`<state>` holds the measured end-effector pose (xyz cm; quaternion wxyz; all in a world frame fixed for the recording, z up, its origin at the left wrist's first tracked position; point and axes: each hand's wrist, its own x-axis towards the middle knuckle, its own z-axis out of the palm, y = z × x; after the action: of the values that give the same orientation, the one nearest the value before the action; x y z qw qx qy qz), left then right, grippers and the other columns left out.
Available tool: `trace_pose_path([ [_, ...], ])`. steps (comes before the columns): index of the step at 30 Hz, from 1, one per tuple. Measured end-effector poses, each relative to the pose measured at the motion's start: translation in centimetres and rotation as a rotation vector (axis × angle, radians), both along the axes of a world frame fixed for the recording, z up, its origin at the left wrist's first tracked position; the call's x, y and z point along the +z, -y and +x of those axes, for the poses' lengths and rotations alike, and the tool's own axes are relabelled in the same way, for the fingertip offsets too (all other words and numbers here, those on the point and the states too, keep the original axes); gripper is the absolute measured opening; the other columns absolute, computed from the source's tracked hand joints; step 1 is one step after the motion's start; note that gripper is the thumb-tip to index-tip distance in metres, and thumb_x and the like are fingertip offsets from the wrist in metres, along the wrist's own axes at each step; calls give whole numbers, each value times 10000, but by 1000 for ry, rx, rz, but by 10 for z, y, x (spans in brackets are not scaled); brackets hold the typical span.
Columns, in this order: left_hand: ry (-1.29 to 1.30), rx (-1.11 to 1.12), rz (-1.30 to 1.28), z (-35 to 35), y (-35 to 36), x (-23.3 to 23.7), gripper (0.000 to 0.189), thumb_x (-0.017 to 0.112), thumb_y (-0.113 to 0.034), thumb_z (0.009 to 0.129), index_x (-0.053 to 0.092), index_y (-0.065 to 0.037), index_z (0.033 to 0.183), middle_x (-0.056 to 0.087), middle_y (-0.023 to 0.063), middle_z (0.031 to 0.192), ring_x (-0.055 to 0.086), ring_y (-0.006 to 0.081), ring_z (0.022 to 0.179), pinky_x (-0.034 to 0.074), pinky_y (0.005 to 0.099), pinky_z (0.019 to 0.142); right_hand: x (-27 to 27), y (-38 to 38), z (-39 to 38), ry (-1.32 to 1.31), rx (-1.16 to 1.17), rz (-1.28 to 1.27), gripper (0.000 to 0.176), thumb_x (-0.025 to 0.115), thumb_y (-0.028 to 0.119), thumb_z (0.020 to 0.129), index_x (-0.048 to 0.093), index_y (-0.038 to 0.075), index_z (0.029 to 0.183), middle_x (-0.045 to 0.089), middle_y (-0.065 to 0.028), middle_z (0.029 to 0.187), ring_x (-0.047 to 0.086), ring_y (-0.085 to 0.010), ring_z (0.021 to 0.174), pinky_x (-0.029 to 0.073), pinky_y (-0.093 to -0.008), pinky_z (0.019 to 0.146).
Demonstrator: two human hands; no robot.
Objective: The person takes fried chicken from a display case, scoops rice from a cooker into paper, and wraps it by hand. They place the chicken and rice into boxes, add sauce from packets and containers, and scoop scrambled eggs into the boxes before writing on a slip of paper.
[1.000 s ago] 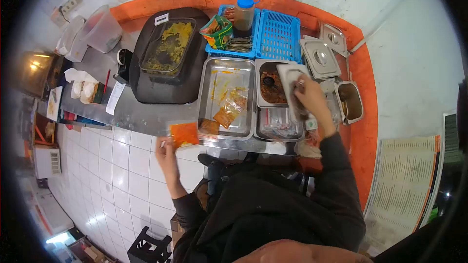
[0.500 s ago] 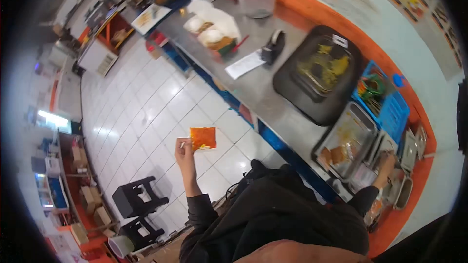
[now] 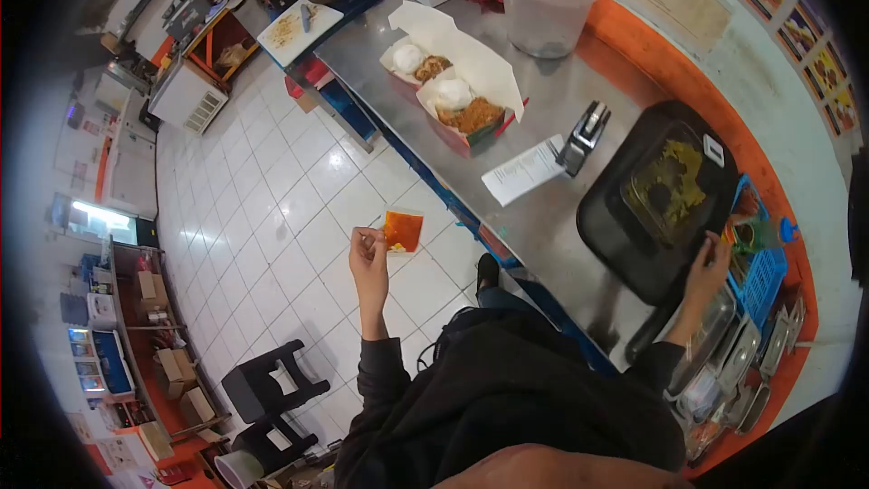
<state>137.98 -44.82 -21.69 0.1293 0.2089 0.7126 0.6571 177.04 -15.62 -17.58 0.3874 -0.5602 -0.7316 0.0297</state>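
Our right hand [image 3: 709,264] reaches the black tray [image 3: 615,217] on the counter [image 3: 561,95]; we cannot tell what its fingers are doing. Our left hand [image 3: 368,249] pinches a small sauce pouch [image 3: 403,230] by its edge, out over the floor. We judge it light, floppy and probably slick, best held by the seam.

One head-worn camera looks steeply down over the person's dark torso, fisheye-wide. It faces the steel counter [image 3: 554,95] lying diagonally at upper right and the tiled floor [image 3: 272,208] left; the left hand [image 3: 368,258] pinching a sauce packet [image 3: 403,230] sits mid-frame, the right hand [image 3: 709,264] far right
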Motion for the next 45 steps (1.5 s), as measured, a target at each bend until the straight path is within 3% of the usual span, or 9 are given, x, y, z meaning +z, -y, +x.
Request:
trace_pose_path([
  [7,-396,-42,-467,-102,-57,10,88,518,-111,865,484,-30,869,632,127,873,616,297,783,463,372,641,-28,-7,-208,-215,518,-22,150,568,-9,779,621,41,909,534,-101,778,545,-251,749,429,-310,664],
  [11,-548,-52,-519,-160,-96,30,94,523,-130,857,517,-36,860,633,112,820,589,286,793,421,369,690,-68,-6,-356,-289,792,-240,172,643,122,761,632,85,929,530,-111,856,543,-274,824,436,-374,754],
  [16,-540,-203,-386,-256,-146,21,125,522,-164,874,540,-42,892,630,94,826,578,260,772,387,346,748,-98,-18,-465,105,543,-225,179,664,215,752,612,63,831,519,-103,865,503,-301,904,385,-402,809],
  [21,-529,-443,-250,-331,-208,5,151,535,-184,878,560,-41,917,614,89,863,569,239,803,381,320,784,-103,4,-470,-51,355,-278,165,663,225,741,623,79,806,539,-66,807,505,-265,830,367,-389,767],
  [26,-39,-688,-42,-382,-266,-49,126,578,-200,847,589,-99,921,600,65,950,528,227,917,316,371,870,-108,16,-485,36,11,-300,110,644,205,762,623,103,795,545,-62,790,501,-251,813,340,-380,734],
  [28,-741,-562,-411,-399,-272,-74,131,623,-230,801,617,-171,918,575,48,1018,475,232,1016,303,413,868,-105,24,-496,69,-102,-261,89,638,196,766,621,117,802,547,-60,797,499,-247,813,345,-387,721],
  [32,-1010,-423,-558,-406,-284,-80,126,657,-257,736,643,-223,857,547,13,1039,437,282,1017,300,438,826,-114,34,-510,-26,-259,-234,76,637,183,757,606,126,797,545,-41,771,498,-239,790,340,-388,710],
  [41,-986,-549,-434,-403,-285,-62,307,601,-231,808,529,-146,1095,473,77,1138,394,300,1083,275,449,900,-101,41,-514,-83,-353,-307,73,620,139,747,588,108,805,562,-33,767,500,-228,787,326,-350,738],
  [45,-1019,-640,-295,-391,-278,-45,263,555,-154,846,507,-83,1095,455,100,1186,366,295,1140,260,442,935,-97,29,-476,-416,-514,-11,56,603,119,805,601,70,833,582,-27,742,481,-168,635,336,-305,665],
])
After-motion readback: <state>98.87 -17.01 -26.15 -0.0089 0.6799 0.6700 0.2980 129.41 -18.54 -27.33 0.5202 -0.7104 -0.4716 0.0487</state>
